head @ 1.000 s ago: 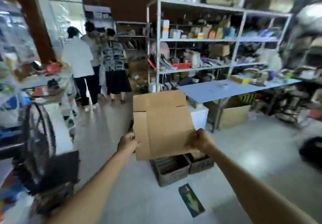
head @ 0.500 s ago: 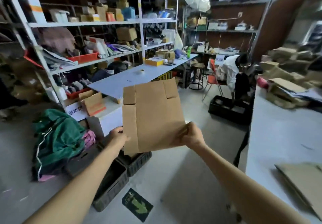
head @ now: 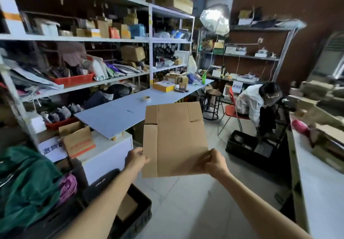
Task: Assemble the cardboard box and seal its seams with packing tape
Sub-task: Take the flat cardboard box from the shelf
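Note:
A flattened brown cardboard box (head: 175, 138) is held upright in front of me, its flaps folded flat at the top. My left hand (head: 136, 159) grips its lower left edge. My right hand (head: 214, 161) pinches its lower right corner. A roll of packing tape (head: 146, 98) lies on the long light-blue table (head: 119, 116) behind the box.
White shelving (head: 150, 39) crowded with goods lines the left wall. A black crate (head: 130, 210) sits on the floor by my left arm, another (head: 249, 151) at right. A seated person (head: 255, 102) is at the back right. A white counter (head: 320, 183) with cardboard stands at the right.
My view has swung to the right across the room, from the shelves and standing people to the blue table and the seated person. Both hands keep the same hold on the flat box.

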Motion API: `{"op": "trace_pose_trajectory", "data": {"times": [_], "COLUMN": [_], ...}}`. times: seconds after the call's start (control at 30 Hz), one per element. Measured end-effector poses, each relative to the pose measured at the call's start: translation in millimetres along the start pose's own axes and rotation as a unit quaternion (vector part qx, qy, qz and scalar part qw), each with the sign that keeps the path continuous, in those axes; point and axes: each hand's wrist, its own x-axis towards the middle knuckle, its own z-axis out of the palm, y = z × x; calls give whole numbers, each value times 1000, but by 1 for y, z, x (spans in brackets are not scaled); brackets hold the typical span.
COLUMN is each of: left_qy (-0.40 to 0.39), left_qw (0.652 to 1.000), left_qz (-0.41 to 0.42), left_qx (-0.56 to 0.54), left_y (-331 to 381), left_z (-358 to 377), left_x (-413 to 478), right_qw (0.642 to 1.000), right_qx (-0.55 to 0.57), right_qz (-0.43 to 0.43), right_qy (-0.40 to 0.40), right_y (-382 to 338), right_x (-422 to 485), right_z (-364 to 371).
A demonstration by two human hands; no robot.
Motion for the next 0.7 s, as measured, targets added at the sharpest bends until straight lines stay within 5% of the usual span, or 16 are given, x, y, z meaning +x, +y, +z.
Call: {"op": "trace_pose_trajectory", "data": {"times": [0.37, 0.57, 0.7], "left_qy": [-14, 64, 104], "left_qw": [1000, 996, 992], "left_qz": [-18, -19, -33], "left_qx": [15, -56, -62], "left_y": [49, 85, 105], "left_z": [119, 175, 203], "left_x": [206, 301, 362], "right_qw": [999, 988, 986], "right_qx": [5, 106, 76], "right_qz": [-3, -9, -35], "right_qy": [-49, -113, -143], "right_y": [4, -11, -23], "right_x": [233, 376, 460], "right_z": [2, 5, 10]}}
